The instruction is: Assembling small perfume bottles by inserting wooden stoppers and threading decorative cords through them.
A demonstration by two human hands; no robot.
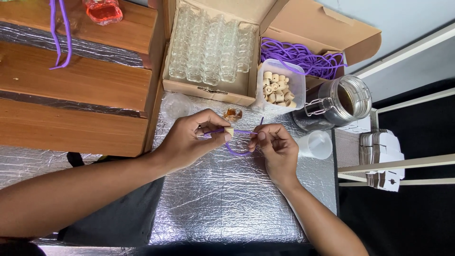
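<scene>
My left hand [192, 137] pinches a small wooden cap [229, 131] threaded on a purple cord [238, 152]. My right hand [277, 149] grips the same cord a little to the right, where it curves into a loop between both hands. One cord end sticks up near my right fingers. Both hands hover over a silver foil-covered surface [227, 199]. A tiny glass bottle with amber liquid [233, 114] stands just beyond my fingers.
A cardboard box of empty small glass bottles [211, 45] sits behind, beside a clear tub of wooden caps [278, 87] and a box of purple cords [303, 57]. A glass jar [343, 102], plastic cup [316, 144] and stacked white cards [381, 159] lie right. Wooden steps [76, 80] rise left.
</scene>
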